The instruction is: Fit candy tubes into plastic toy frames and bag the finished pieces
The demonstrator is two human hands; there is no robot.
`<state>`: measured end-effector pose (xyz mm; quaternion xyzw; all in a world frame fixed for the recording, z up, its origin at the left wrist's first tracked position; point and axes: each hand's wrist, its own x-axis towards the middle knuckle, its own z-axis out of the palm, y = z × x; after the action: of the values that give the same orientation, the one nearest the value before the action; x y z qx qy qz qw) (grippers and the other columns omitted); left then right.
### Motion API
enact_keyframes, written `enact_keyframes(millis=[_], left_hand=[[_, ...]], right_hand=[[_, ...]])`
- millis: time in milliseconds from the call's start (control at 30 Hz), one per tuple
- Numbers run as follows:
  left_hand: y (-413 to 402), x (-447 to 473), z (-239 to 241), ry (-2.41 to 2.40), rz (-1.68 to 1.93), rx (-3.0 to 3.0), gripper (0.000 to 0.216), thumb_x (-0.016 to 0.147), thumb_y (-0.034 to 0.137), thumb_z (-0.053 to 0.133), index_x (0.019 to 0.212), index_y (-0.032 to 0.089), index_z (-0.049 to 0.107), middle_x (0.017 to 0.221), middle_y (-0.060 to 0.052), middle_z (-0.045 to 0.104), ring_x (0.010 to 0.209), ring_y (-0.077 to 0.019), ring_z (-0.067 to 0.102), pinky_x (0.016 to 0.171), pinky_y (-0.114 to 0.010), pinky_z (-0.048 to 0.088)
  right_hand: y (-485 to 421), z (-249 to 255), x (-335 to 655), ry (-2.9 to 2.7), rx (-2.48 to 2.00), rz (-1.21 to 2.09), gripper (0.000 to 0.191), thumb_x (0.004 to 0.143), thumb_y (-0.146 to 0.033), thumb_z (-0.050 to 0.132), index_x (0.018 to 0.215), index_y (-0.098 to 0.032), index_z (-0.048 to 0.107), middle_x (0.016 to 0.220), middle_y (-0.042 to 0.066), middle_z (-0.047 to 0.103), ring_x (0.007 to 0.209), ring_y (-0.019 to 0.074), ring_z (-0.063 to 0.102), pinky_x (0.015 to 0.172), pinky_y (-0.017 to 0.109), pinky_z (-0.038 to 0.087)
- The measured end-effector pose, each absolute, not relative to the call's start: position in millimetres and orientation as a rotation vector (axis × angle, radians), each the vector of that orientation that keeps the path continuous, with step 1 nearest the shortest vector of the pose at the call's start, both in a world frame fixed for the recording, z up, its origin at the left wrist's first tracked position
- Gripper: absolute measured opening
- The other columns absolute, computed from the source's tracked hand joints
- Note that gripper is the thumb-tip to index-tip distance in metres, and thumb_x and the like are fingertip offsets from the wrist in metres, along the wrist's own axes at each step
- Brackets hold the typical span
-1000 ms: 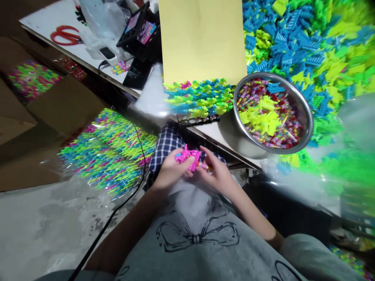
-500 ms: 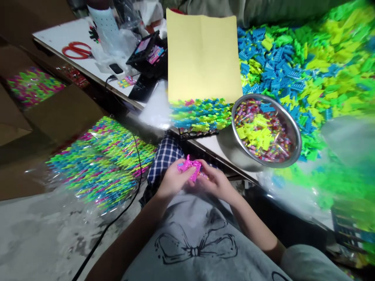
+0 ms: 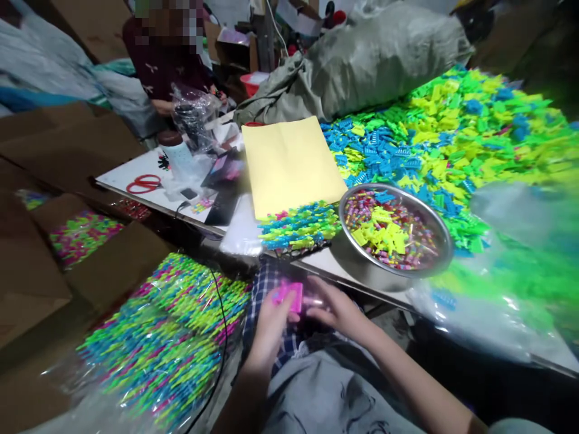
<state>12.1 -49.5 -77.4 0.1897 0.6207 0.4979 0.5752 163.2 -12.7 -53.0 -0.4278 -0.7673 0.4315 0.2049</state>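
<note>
My left hand [image 3: 271, 319] is closed around a bright pink plastic piece [image 3: 293, 295], held above my lap. Just to its right, my right hand [image 3: 337, 310] has thumb and fingers apart, turned toward the piece. A blurred glint shows between the two hands; I cannot make out what it is. Close beyond them, on the table edge, is a stack of green, blue and yellow plastic pieces [image 3: 301, 226]. A steel bowl [image 3: 446, 256] to the right holds small colourful wrapped tubes with yellow plastic pieces on top.
Loose green, yellow and blue pieces [image 3: 452, 132] are heaped at the right. Yellow card [image 3: 289, 163] stands behind the stack. Red scissors [image 3: 143, 184] lie on the left of the table. Bagged pieces [image 3: 163, 337] and cartons are at lower left. Another person [image 3: 165, 66] sits beyond.
My view has tilted up, bringing the other person and a grey-green sack into sight. My right hand has drawn away from the pink piece, which stays in my left hand.
</note>
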Motion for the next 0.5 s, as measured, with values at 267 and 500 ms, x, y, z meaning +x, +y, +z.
enact_keyframes(millis=[267, 500], left_hand=[[-16.2, -11.8, -95.3, 1.366, 1.263, 0.545, 0.069, 0.073, 0.071, 0.014, 0.070, 0.015, 0.053, 0.050, -0.003, 0.057, 0.040, -0.0148, 0.055, 0.038, -0.023, 0.035], [33.5, -19.6, -154.4, 1.545, 1.278, 0.598, 0.053, 0.076, 0.064, 0.031, 0.059, 0.017, 0.048, 0.039, 0.004, 0.041, 0.030, -0.0089, 0.038, 0.034, -0.021, 0.027]], right_hand=[[9.2, -69.9, 180.4, -2.078, -1.129, 0.750, 0.011, 0.079, -0.028, 0.059, 0.083, -0.019, 0.065, 0.079, 0.006, 0.059, 0.073, 0.0178, 0.055, 0.065, 0.029, 0.044], [22.8, -105.8, 150.9, -1.792, -1.129, 0.652, 0.012, 0.079, -0.031, 0.057, 0.079, -0.020, 0.063, 0.073, 0.003, 0.062, 0.065, 0.0160, 0.058, 0.060, 0.026, 0.046]])
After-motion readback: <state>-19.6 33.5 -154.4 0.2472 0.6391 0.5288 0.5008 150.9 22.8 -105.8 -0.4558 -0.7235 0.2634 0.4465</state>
